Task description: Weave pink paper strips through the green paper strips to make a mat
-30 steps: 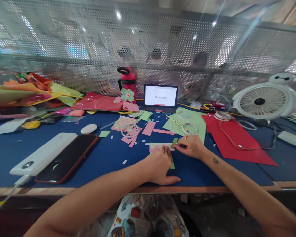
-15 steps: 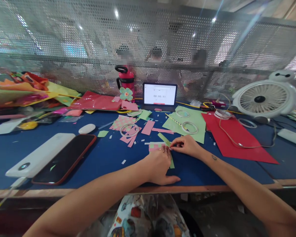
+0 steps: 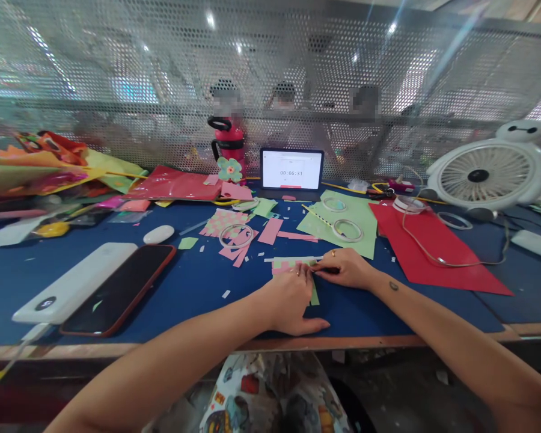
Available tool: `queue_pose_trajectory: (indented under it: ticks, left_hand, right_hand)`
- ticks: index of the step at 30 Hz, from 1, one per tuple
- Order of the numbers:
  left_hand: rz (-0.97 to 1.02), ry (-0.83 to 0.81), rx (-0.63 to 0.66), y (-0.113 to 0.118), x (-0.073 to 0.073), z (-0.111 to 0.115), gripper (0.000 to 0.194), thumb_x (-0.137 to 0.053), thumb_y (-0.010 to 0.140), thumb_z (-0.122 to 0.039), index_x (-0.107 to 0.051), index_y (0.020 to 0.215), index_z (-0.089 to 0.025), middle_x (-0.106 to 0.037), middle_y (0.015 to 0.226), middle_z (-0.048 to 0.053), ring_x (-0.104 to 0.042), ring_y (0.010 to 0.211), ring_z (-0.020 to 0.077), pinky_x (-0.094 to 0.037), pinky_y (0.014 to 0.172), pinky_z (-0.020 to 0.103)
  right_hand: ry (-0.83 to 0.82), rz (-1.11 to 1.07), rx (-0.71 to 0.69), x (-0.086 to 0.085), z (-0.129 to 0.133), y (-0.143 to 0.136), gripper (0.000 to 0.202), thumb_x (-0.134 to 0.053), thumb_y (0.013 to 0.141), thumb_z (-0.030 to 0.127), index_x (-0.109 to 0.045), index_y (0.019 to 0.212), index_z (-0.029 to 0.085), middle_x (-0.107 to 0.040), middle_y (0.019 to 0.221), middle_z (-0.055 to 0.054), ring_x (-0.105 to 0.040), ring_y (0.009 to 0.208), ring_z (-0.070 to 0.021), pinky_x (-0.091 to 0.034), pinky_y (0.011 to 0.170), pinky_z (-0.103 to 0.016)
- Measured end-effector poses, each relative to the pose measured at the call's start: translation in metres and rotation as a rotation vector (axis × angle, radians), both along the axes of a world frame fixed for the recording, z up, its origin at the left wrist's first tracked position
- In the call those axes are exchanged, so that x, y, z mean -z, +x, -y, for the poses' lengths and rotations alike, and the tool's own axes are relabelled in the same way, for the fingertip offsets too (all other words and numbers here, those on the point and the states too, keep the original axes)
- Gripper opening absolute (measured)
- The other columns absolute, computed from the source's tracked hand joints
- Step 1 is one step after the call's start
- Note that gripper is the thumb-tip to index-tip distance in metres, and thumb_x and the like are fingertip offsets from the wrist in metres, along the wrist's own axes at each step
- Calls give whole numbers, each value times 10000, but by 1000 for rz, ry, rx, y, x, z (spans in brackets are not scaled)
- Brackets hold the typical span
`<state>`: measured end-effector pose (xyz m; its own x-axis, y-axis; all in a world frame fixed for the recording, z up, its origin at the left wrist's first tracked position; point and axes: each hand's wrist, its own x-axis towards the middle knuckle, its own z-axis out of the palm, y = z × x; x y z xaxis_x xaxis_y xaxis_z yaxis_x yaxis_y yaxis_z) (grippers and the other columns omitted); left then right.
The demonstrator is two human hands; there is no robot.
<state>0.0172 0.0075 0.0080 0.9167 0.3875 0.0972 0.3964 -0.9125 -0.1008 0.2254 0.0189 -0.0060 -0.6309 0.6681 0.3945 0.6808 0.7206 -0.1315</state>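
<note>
My left hand (image 3: 291, 300) lies over a small woven piece of pink and green paper strips (image 3: 285, 263), its fingers flat on it and its thumb stretched out sideways. Close by on the right, my right hand (image 3: 345, 267) has its fingers curled together at the weave's right edge, pinching a green paper strip whose end is mostly hidden. A narrow white strip (image 3: 270, 260) runs along the top of the weave. Below the fingers, the tail of a green strip (image 3: 315, 296) sticks out toward me.
Behind my hands lie loose pink strips (image 3: 270, 230), a finished pink-green weave (image 3: 223, 222), tape rolls (image 3: 237, 236) and green sheets (image 3: 363, 219). A red sheet (image 3: 433, 252) and fan (image 3: 487, 174) are right; a phone (image 3: 121, 288) and power bank (image 3: 74, 279) left. A tablet (image 3: 291, 171) stands at the back.
The green strip that slanted up beside my right hand is folded down out of sight. My right hand has shifted slightly and curled its fingers more; my left hand stays in place.
</note>
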Motion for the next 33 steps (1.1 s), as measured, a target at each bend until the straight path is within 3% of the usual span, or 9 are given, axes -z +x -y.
queue_pose_trajectory:
  ticks: [11, 22, 33]
  left_hand:
    - [-10, -41, -29, -1, -1, -1, 904, -369, 768, -655, -407, 1252, 108, -446, 1263, 302, -428, 1201, 366, -378, 967, 395]
    - [-26, -42, -22, -1, -2, 0, 915, -378, 769, -650, -406, 1245, 131, -442, 1248, 328, -431, 1191, 383, -390, 963, 406]
    - [-34, -34, -17, -1, -1, -1, 911, -363, 769, -656, -421, 1238, 123, -459, 1239, 318, -440, 1183, 381, -398, 957, 401]
  right_hand:
    - [-260, -180, 50, 1, -8, -1, 242, -541, 830, 391, -688, 884, 206, -634, 643, -3, -514, 547, -97, -334, 523, -199]
    - [-230, -146, 20, 1, -8, -2, 177, -519, 847, 296, -667, 898, 214, -684, 785, 1, -583, 672, -107, -375, 588, -191]
    - [-167, -147, 14, 3, -9, 0, 171, -524, 841, 273, -678, 868, 205, -683, 742, -7, -577, 627, -106, -375, 559, -196]
